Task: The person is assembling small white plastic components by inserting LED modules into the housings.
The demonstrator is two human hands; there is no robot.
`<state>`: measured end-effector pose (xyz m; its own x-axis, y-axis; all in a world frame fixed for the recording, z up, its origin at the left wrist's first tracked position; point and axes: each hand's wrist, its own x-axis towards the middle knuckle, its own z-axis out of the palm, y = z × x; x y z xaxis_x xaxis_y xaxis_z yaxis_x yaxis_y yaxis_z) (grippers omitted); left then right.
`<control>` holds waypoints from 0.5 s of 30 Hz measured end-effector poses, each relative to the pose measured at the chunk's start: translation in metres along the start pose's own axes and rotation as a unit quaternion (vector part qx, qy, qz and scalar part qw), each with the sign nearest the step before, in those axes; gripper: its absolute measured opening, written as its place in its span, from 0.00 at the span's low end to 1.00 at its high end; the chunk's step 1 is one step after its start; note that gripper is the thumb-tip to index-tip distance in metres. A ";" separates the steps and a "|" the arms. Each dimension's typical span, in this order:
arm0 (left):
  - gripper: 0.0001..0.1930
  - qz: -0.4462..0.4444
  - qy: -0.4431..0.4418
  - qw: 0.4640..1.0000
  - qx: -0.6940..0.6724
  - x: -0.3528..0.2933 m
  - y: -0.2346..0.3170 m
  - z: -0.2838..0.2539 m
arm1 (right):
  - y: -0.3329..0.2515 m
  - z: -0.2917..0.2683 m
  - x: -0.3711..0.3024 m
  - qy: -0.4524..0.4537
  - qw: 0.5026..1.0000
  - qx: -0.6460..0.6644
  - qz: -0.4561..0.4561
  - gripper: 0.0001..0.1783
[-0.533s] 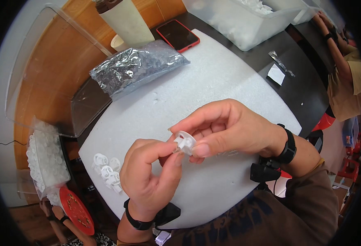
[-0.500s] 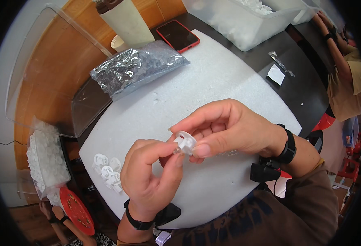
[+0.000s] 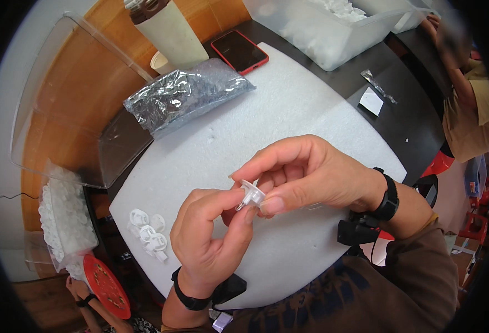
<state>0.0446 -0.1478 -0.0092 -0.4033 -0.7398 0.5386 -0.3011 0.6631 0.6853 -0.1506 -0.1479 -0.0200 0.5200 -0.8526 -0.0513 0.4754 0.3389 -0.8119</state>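
Note:
Over the white foam sheet (image 3: 289, 119), my right hand (image 3: 311, 175) pinches a white round plastic part (image 3: 251, 192) by its disc rim, between thumb and fingers. The part is tilted, with its moulded inner side toward my left hand (image 3: 208, 233). My left thumb and index finger close at that inner side, on a small shiny metal piece (image 3: 241, 206) whose exact shape is too small to make out. Left of that hand lies a small cluster of similar white plastic parts (image 3: 147, 230) on the foam.
A clear bag of dark small parts (image 3: 186, 94) lies at the far left of the foam, beside a red-cased phone (image 3: 239, 51) and a flask (image 3: 172, 33). A translucent bin (image 3: 327, 44) holds white parts. Other people's arms show at both sides.
The white plastic part has turned slightly, showing more edge-on. My left fingertips have shifted a little on it, and the metal piece shows more clearly. The whole view has moved slightly.

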 end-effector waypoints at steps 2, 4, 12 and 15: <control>0.16 0.003 0.005 1.000 -0.013 0.001 0.001 0.001 | -0.003 0.003 -0.002 0.006 1.000 -0.013 -0.013 0.19; 0.17 -0.048 0.017 0.998 -0.041 -0.001 0.005 0.001 | -0.007 0.003 -0.003 0.032 0.999 0.009 -0.030 0.19; 0.16 -0.074 0.034 0.995 -0.054 -0.008 0.005 -0.011 | -0.083 -0.009 0.000 0.171 0.948 0.092 -0.251 0.18; 0.15 -0.031 0.009 0.999 -0.033 -0.005 0.007 -0.011 | -0.102 -0.009 -0.003 0.224 0.927 0.073 -0.292 0.19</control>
<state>0.0540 -0.1410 -0.0015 -0.3699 -0.7813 0.5027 -0.2668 0.6076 0.7481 -0.2071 -0.1837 0.0575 -0.1879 -0.9762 0.1082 0.6909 -0.2097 -0.6918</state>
